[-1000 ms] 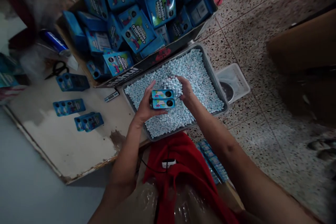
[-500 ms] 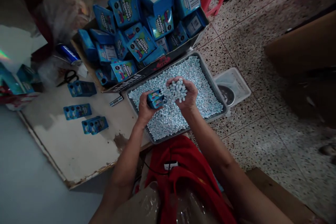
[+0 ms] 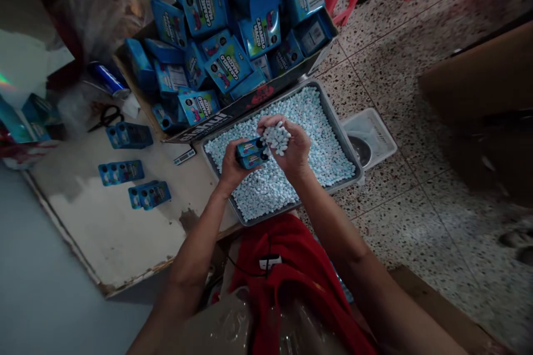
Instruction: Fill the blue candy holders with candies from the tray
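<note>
My left hand (image 3: 231,165) grips two small blue candy boxes (image 3: 251,162) side by side, their ends turned toward my right hand. Cupped right beside them, my right hand (image 3: 298,151) holds a heap of small white and pale-blue candies (image 3: 276,136). The heap's left edge meets the ends of the boxes; whether candies lie inside the boxes is hidden. Both hands are over a grey tray (image 3: 345,132) filled with the same loose candies (image 3: 266,191).
Behind the tray stands a cardboard carton (image 3: 183,137) heaped with blue boxes (image 3: 228,65). Several more blue boxes (image 3: 120,172) stand on the worn table (image 3: 91,222) at left, near scissors (image 3: 107,116) and a blue can (image 3: 107,79). A clear plastic container (image 3: 381,133) lies right of the tray.
My right hand has tipped toward the boxes, and its heap of candies looks smaller. The candies seen tumbling between the hands earlier are gone from the gap. The left hand keeps its grip.
</note>
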A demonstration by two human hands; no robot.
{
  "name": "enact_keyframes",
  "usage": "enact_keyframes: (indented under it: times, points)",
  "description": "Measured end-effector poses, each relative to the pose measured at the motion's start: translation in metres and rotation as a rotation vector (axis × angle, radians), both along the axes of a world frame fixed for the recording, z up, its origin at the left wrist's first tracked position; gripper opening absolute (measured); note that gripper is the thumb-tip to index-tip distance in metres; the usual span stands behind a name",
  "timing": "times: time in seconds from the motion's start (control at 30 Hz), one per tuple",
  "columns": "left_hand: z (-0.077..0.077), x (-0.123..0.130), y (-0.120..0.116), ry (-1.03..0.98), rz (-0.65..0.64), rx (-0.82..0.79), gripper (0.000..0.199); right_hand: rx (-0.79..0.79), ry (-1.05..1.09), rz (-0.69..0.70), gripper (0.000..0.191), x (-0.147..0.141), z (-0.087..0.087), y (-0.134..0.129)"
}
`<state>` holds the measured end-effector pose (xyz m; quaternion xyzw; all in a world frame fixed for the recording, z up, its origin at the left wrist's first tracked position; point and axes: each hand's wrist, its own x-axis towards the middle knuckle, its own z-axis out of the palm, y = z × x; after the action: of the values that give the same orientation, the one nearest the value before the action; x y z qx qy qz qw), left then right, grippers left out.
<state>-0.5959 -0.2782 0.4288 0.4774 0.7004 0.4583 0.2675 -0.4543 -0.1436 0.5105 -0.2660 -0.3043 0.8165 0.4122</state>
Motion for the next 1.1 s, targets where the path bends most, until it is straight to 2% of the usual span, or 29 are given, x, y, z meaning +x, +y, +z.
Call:
enact_keyframes:
  times: [0.23,0.33,0.47,0.6,0.73,0.8,0.83,0.97,1.03,1.1]
  points:
    - [-0.003,0.004,0.004,-0.014,0.005,0.024,0.085,0.186,-0.073,-0.046,0.04,-0.006,-0.008,-0.005]
    - [-0.006,0.004,0.005,-0.013,0.05,0.012,0.086,0.268,-0.14,-0.094,0.04,-0.005,-0.012,-0.009]
    - [-0.01,0.008,0.006,-0.016,0.05,0.012,0.085,0.428,-0.263,-0.065,0.049,-0.005,-0.015,-0.022]
    - [-0.012,0.012,0.005,-0.038,0.018,0.05,0.081,0.512,-0.363,-0.119,0.053,-0.007,-0.012,-0.036]
    - [-0.014,-0.001,-0.005,-0.127,0.068,0.056,0.084,0.549,-0.35,0.007,0.056,0.009,-0.013,-0.04]
    - [-0.016,-0.011,-0.014,-0.228,0.127,0.028,0.091,0.527,-0.401,0.017,0.057,0.034,-0.024,-0.042]
    - [-0.018,-0.016,-0.019,-0.288,0.148,0.013,0.094,0.502,-0.467,-0.023,0.056,0.051,-0.033,-0.045]
    - [-0.026,-0.017,-0.036,-0.448,0.268,-0.009,0.099,0.4,-0.939,-0.282,0.051,0.12,-0.083,-0.067]
    - [-0.032,-0.006,-0.04,-0.482,0.349,-0.011,0.098,0.388,-1.132,-0.311,0.058,0.138,-0.108,-0.082]
    - [-0.04,0.011,-0.039,-0.527,0.402,-0.022,0.099,0.391,-1.225,-0.323,0.063,0.136,-0.126,-0.096]
